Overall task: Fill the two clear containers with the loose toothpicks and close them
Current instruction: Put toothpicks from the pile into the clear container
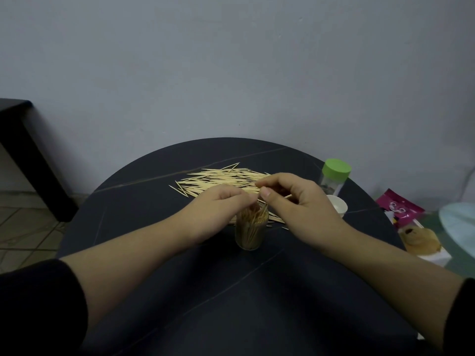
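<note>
While the open container (pixel 251 231) stands upright on the dark round counter (pixel 159 253), near its middle and already crowded with toothpicks, both hands meet just above its mouth. The left hand (pixel 221 205) has its fingers curled and bunched at the rim; whether anything is caught between them cannot be told. The right hand (pixel 291 201) is closed narrow, thumb against curled fingers, pinching a few toothpicks whose tips stick out on either side of the grip. Behind the hands the loose toothpicks (pixel 221 179) lie in a broad flat heap on the counter, some reaching down beside the open container. The green-lidded container (pixel 333 179) stands upright near the counter's far right edge, well apart from the heap, with a small white cap (pixel 337 205) just in front of it. A pink packet (pixel 401 209) and a bun (pixel 417 240) lie off to the right.
</note>
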